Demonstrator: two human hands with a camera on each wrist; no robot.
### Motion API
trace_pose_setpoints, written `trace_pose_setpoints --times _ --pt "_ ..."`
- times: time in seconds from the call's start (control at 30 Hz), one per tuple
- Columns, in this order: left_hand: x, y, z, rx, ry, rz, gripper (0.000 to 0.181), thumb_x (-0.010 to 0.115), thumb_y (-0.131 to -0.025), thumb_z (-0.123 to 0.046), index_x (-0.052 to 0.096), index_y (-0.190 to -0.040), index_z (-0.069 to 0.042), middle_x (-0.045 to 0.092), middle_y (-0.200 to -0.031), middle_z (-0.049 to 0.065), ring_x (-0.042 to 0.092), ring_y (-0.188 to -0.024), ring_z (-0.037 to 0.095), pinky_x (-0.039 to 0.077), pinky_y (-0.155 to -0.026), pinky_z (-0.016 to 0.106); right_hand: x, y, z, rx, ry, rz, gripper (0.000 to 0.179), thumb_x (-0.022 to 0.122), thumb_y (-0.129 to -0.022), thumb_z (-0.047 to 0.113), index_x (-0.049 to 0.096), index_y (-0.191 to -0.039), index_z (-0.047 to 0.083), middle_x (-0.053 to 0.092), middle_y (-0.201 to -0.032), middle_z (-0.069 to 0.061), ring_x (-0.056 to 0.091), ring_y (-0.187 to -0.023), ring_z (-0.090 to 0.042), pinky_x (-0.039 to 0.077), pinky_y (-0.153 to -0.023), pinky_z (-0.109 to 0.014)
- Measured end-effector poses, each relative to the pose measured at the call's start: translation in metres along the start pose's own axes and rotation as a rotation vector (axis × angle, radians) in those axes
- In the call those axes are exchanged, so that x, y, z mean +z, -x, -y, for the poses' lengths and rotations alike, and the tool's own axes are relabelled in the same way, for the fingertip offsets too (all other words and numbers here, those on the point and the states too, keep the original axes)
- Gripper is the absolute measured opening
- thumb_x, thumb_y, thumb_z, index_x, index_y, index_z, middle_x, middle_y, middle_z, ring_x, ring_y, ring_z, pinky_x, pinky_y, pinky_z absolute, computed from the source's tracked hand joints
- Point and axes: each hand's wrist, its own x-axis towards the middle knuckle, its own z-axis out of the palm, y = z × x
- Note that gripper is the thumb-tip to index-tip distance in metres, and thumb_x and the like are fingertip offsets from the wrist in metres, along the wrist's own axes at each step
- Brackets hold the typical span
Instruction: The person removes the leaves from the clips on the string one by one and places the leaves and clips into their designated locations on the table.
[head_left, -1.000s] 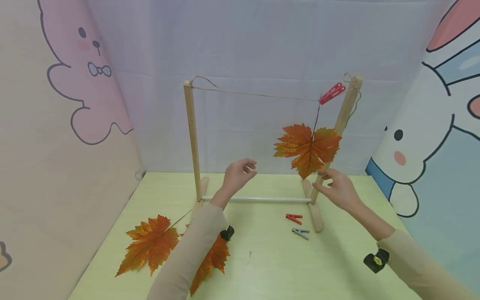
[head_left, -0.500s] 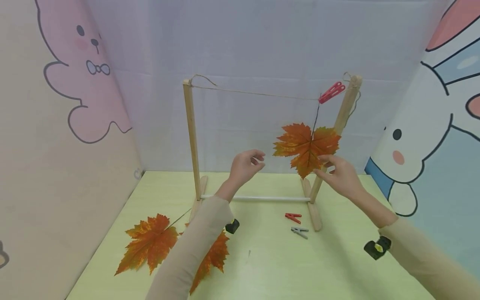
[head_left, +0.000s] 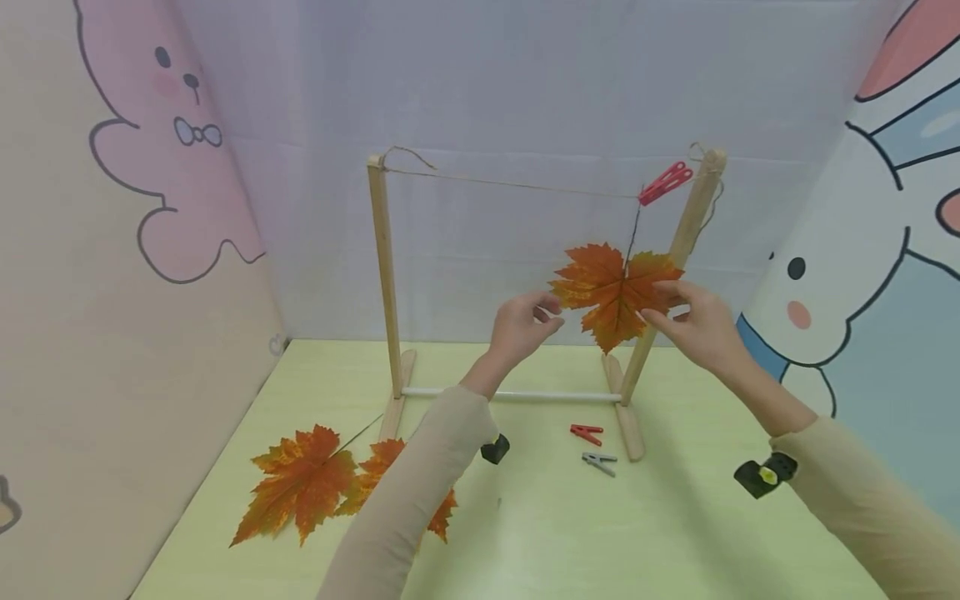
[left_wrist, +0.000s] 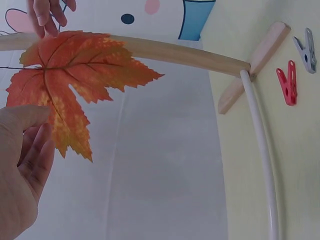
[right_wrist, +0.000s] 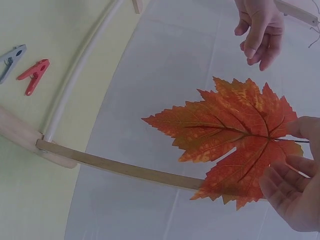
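An orange maple leaf [head_left: 600, 279] hangs by its dark stem from a twine line [head_left: 487, 181], where a pink-red clothespin [head_left: 666, 183] clips it near the right post. My right hand [head_left: 702, 327] is at the leaf's right edge, thumb and fingers apart and overlapping it; firm contact cannot be told. My left hand [head_left: 520, 329] hovers by the leaf's left tip, fingers loosely bent. In the right wrist view, a gap separates that left hand [right_wrist: 262, 30] from the leaf [right_wrist: 240, 132]. Neither hand visibly pinches anything.
A wooden frame with a left post [head_left: 386, 283], a right post [head_left: 692, 212] and a white crossbar [head_left: 555, 397] stands on the pale table. A red clothespin [head_left: 587, 433] and a grey clothespin [head_left: 600, 462] lie in front. Two more leaves lie at left, one leaf [head_left: 300, 483] partly beside my sleeve.
My left hand has moved right and slightly up toward the hanging leaf. My right hand has risen from the leaf's lower tip to its right edge. The leaf has stayed nearly still.
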Motion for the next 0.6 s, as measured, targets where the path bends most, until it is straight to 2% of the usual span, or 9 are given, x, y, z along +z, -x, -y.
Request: trace_pose_setpoints --times 0.07,0.13,0.33,0.6 --pt "0.004 -0.004 -0.005 0.015 0.0 -0.019 0.024 0.067 -0.082 -0.014 0.065 -0.105 -0.008 0.067 -0.094 0.002 0.063 -0.076 0.012 0.048 -0.068 0.018 -0.002 0.0 0.0 -0.002 -0.001 -0.003 0.04 0.064 -0.085 0.015 0.054 -0.117 -0.007 0.06 -0.102 -0.022 0.056 -0.09 -0.032 0.044 -0.066 -0.011" --pt "0.007 -0.009 -0.011 0.028 0.008 -0.041 0.024 0.067 -0.081 -0.012 0.064 -0.105 -0.008 0.067 -0.094 0.003 0.063 -0.076 0.011 0.047 -0.068 0.017 -0.002 0.001 0.0 -0.005 -0.006 -0.004 0.04 0.064 -0.085 0.016 0.054 -0.117 -0.007 0.059 -0.101 -0.022 0.056 -0.09 -0.032 0.036 -0.064 -0.002" --pt "0.012 -0.022 -0.033 0.042 0.069 -0.112 0.027 0.068 -0.08 -0.01 0.064 -0.106 -0.009 0.067 -0.096 0.003 0.063 -0.078 0.012 0.046 -0.068 0.014 -0.003 0.001 0.001 -0.015 -0.019 -0.014 0.038 0.064 -0.084 0.014 0.055 -0.115 -0.007 0.06 -0.101 -0.023 0.056 -0.089 -0.033 0.034 -0.064 0.0" --pt "0.021 -0.035 -0.057 -0.003 0.159 -0.187 0.031 0.069 -0.08 -0.014 0.063 -0.11 -0.011 0.066 -0.102 0.001 0.063 -0.081 0.01 0.046 -0.069 0.013 -0.009 -0.003 0.005 -0.027 -0.046 -0.018 0.038 0.064 -0.085 0.013 0.055 -0.116 -0.006 0.059 -0.105 -0.023 0.056 -0.09 -0.033 0.035 -0.064 0.001"
